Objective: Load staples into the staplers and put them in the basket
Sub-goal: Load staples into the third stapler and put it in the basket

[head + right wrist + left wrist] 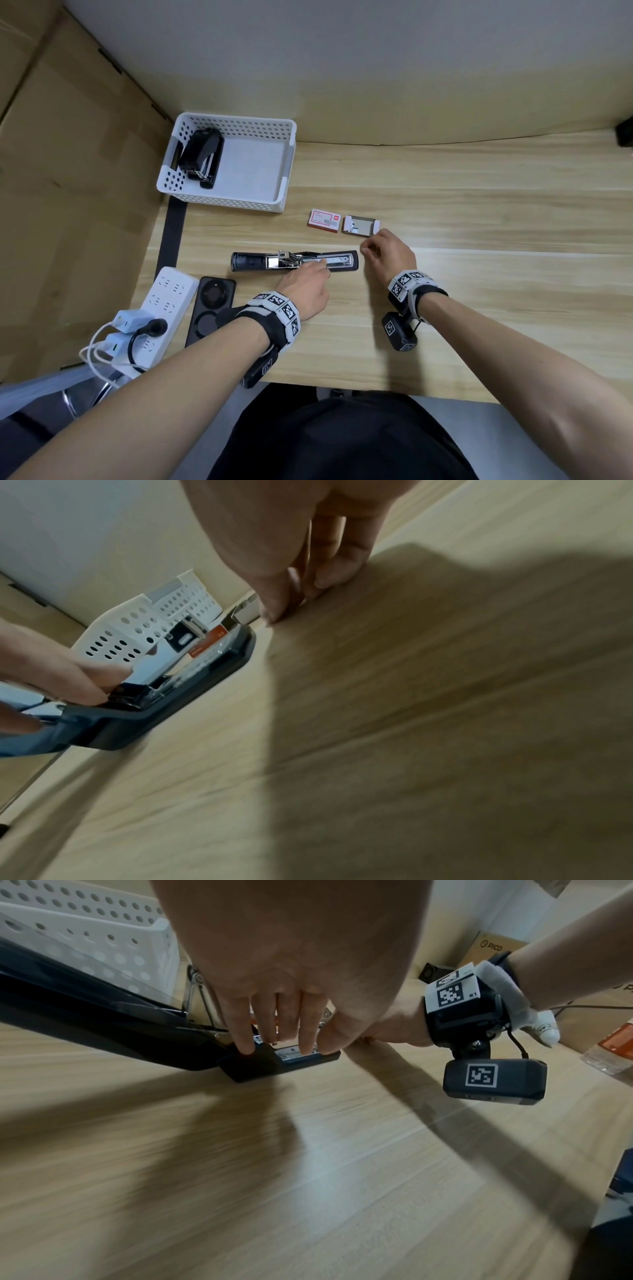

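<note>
Opened black stapler [294, 262] lies flat mid-counter [479, 308], unfolded end to end w/ metal staple channel facing up. Left hand [305, 291] rests on it from the near side, fingers [246, 1031] straight & close together, tips pressing on the channel and base, curled round nothing. Right hand [388, 255] sits just off the stapler's right end, fingers [274, 599] bunched narrow, tips pinched together & touching the counter; whether they hold a staple strip can't be told, too small/blurred. Beyond it, toward the far edge: red-white staple box [325, 221] and, just beside on its right, an opened staple box [361, 225]. White perforated basket [239, 198] at the far-left corner w/ second black stapler [202, 157] inside along its left wall. Near-left edge: white power strip [161, 308] w/ chargers plugged in, black phone [210, 308] just beside it.
</note>
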Tool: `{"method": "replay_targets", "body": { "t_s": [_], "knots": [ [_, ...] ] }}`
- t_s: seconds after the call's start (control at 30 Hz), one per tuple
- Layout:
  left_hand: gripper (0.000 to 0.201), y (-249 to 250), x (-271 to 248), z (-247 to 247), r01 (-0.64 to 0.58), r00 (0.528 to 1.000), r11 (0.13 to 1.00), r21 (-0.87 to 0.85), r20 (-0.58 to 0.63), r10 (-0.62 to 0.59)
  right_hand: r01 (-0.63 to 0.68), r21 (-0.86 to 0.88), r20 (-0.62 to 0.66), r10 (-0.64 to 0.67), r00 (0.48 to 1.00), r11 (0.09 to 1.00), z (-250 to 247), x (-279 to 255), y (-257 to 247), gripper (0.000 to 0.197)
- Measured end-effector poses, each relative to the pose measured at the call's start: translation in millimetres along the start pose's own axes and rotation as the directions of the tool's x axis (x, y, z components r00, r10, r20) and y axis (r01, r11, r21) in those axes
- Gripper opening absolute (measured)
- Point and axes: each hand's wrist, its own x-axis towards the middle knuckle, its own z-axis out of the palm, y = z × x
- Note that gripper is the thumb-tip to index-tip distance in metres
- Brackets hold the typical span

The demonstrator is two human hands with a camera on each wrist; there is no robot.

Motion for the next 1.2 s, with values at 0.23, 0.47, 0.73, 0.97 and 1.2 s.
{"method": "replay_targets", "body": {
  "t_s": [0.23,0.47,0.73,0.97,1.2],
  "knots": [
    [0.039,-0.8,-0.4,0.3,0.003,1.0,1.0,-0.021,-0.003,-0.003,0.05,0.102,-0.003,-0.05,0.999,0.994,-5.5,-6.1,7.2,0.017],
    [0.041,1.8,-1.0,-4.3,0.004,1.0,0.999,-0.034,-0.019,-0.005,-0.024,0.269,-0.011,0.028,1.0,0.963,-22.5,-6.9,-7.3,0.007],
    [0.039,-2.8,-0.1,0.8,-0.008,1.0,0.999,-0.046,-0.015,0.008,-0.101,0.1,0.121,0.088,0.989,0.99,-20.1,-9.1,1.3,0.013],
    [0.04,-3.1,-1.1,0.8,-0.008,1.0,0.999,-0.041,-0.008,0.008,-0.123,0.019,0.11,0.12,0.987,0.992,-15.3,-17.4,6.9,0.009],
    [0.039,0.4,-1.1,-2.1,-0.018,0.999,1.0,-0.016,-0.029,0.018,-0.155,0.079,0.126,0.144,0.981,0.985,-22.9,-24.9,13.0,0.023]
  ]
}}
